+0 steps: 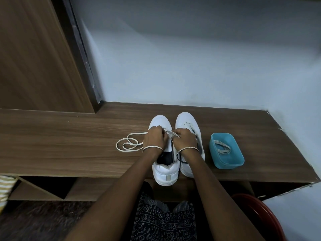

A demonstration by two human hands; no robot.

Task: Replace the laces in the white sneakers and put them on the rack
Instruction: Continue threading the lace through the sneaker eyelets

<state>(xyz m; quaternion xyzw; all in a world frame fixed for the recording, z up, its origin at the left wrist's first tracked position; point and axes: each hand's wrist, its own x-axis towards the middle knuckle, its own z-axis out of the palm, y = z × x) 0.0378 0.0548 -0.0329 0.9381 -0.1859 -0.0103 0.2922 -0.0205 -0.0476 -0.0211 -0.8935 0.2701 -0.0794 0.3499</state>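
Two white sneakers stand side by side on the wooden surface (69, 145), toes away from me: left sneaker (165, 171), right sneaker (185, 120). My left hand (154, 138) and right hand (185, 140), fingers curled, both pinch one white lace (170, 133) over the left sneaker's eyelets, its slack looping leftward. Blue tub (229, 164) just right of the pair, spare laces (223, 147) coiled inside.

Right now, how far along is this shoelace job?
Nothing looks finished yet. The left hand and right hand pinch a white lace over the left sneaker, slack looped on the wooden top. Left: a coiled lace waits in the blue tub, the right sneaker has unclear lacing, and both sit unracked.
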